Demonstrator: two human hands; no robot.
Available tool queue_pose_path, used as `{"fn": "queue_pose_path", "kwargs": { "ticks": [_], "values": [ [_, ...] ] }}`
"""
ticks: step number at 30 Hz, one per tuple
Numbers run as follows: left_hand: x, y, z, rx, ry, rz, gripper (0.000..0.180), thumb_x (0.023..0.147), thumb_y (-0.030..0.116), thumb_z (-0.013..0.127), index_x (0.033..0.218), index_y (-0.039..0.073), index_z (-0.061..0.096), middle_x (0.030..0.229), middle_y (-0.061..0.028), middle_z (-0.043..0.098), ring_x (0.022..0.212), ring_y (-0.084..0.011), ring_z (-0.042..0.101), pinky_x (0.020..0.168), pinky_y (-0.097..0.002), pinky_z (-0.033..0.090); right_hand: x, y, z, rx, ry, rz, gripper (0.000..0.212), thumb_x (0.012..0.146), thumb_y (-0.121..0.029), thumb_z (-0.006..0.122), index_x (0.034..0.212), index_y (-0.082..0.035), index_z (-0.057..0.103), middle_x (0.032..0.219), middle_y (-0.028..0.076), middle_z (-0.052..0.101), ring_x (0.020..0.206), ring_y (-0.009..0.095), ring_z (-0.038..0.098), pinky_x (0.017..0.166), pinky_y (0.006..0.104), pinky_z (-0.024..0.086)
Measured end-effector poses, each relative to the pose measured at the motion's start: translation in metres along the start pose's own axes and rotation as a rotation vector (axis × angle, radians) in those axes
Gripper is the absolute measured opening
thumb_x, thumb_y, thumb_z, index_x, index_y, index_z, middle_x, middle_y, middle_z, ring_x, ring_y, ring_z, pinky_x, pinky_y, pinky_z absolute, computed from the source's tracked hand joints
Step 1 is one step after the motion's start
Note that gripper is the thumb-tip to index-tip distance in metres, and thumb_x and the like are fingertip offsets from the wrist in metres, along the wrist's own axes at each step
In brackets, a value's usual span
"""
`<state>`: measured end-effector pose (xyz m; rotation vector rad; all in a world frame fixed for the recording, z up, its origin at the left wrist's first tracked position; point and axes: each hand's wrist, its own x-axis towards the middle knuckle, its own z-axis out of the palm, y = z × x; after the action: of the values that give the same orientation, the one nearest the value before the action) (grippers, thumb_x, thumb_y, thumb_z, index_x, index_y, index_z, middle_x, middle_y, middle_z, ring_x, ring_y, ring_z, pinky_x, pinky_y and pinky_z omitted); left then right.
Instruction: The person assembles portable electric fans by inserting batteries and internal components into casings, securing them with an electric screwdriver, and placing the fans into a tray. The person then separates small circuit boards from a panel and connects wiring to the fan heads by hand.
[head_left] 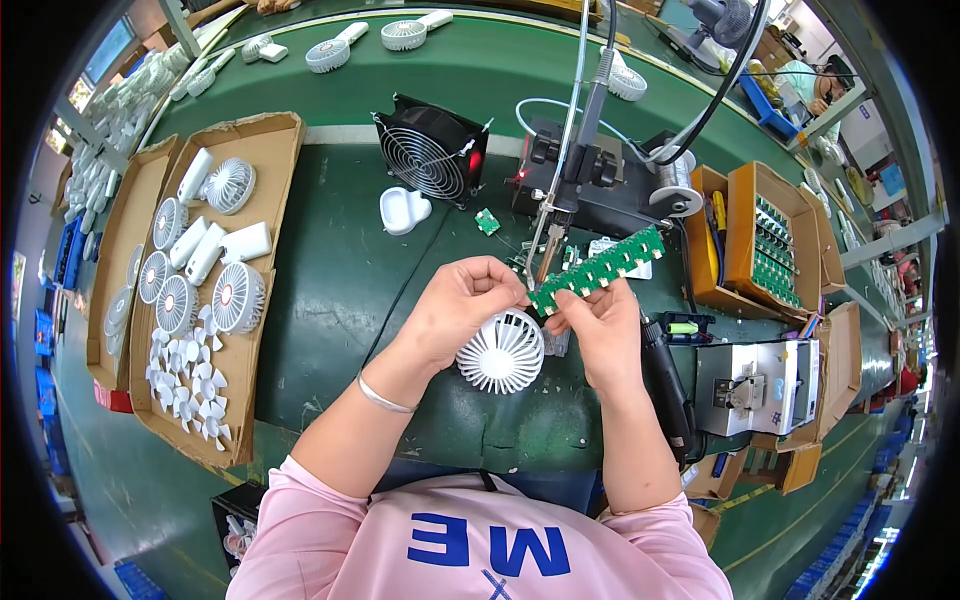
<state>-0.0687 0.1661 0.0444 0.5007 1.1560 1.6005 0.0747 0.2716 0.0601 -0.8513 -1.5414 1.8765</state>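
My right hand (603, 325) grips the near edge of a long green circuit board strip (605, 265) with small pale parts along it. The strip tilts up to the right. At its left end, the thumb and index finger of my left hand (462, 308) are pinched together; what they hold is too small to make out. Just above that end hangs the tip of a soldering iron (548, 250) on a stand. Below my hands a round white fan housing (500, 352) with radial slats lies on the green bench.
A black fan (430, 150) and a white heart-shaped dish (404, 210) stand behind my left hand. Cardboard trays (275, 190) of white fan parts lie left. To the right are a solder spool (675, 185), a box of circuit boards (742, 225) and a black-handled tool (665, 385).
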Motion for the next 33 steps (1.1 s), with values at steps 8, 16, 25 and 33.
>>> {"fn": "queue_pose_path", "kwargs": {
  "ticks": [8, 16, 25, 33],
  "values": [
    [-0.0049, 0.0041, 0.0046, 0.009, -0.013, 0.072, 0.009, 0.082, 0.003, 0.064, 0.088, -0.001, 0.061, 0.084, -0.0072, 0.066, 0.077, -0.0106, 0.063, 0.072, -0.0228, 0.051, -0.0044, -0.0023, -0.0010, 0.014, 0.011, -0.058, 0.021, 0.082, 0.003, 0.061, 0.099, 0.002, 0.048, 0.086, 0.012, 0.063, 0.062, 0.016, 0.062, 0.054, 0.0262, 0.051],
    [-0.0068, 0.0051, 0.0050, 0.024, -0.010, 0.068, 0.010, 0.082, 0.004, 0.065, 0.089, -0.001, 0.061, 0.084, -0.0066, 0.066, 0.077, -0.0095, 0.062, 0.073, -0.0226, 0.050, -0.0049, -0.0009, 0.0000, 0.015, 0.012, -0.086, 0.023, 0.081, 0.003, 0.061, 0.101, 0.002, 0.050, 0.084, 0.012, 0.063, 0.060, 0.016, 0.062, 0.054, 0.0268, 0.050],
    [-0.0072, 0.0065, 0.0047, 0.009, -0.009, 0.042, 0.008, 0.082, 0.003, 0.065, 0.088, -0.001, 0.061, 0.084, -0.0069, 0.066, 0.076, -0.0102, 0.062, 0.072, -0.0225, 0.050, -0.0054, -0.0001, 0.0005, 0.009, 0.000, -0.103, 0.025, 0.081, 0.000, 0.064, 0.102, 0.001, 0.049, 0.086, 0.011, 0.063, 0.061, 0.015, 0.062, 0.054, 0.0263, 0.050],
    [-0.0042, 0.0004, 0.0020, -0.029, 0.003, 0.001, 0.009, 0.081, 0.004, 0.065, 0.088, -0.001, 0.061, 0.083, -0.0075, 0.066, 0.075, -0.0110, 0.063, 0.069, -0.0232, 0.051, -0.0033, 0.0024, -0.0008, 0.010, 0.006, -0.050, 0.021, 0.082, 0.001, 0.062, 0.099, 0.001, 0.049, 0.086, 0.010, 0.063, 0.063, 0.013, 0.061, 0.055, 0.0246, 0.050]
  ]
}}
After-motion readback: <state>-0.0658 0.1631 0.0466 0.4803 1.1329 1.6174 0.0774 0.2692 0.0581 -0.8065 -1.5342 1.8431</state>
